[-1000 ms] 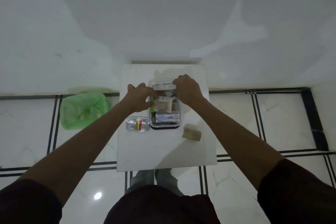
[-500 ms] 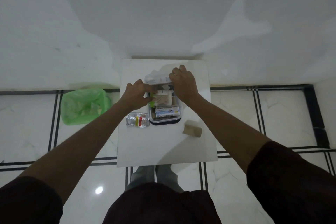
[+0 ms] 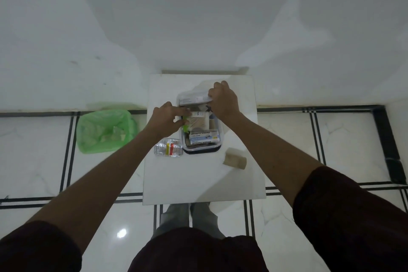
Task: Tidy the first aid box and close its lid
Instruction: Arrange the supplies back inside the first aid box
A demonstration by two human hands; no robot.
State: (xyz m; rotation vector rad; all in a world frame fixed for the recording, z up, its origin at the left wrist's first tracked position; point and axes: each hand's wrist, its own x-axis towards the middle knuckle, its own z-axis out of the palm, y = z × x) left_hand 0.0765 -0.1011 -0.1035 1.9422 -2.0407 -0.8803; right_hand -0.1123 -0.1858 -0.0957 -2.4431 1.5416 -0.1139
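Observation:
The first aid box is a clear tub with a dark base in the middle of the small white table. Inside lie antiseptic bandage cartons at the near end and a beige packet behind them. My right hand grips the clear lid, which is tilted up at the box's far end. My left hand is curled at the box's left rim, fingertips touching the packets inside. The far part of the box is hidden by the lid and my hands.
A small clear bottle lies on the table just left of the box. A brown roll lies to the near right. A green-bagged bin stands on the floor to the left. A white wall lies just behind the table.
My right hand has raised the lid from over the box's rear and swung it toward the wall. My left hand has stayed at the left rim.

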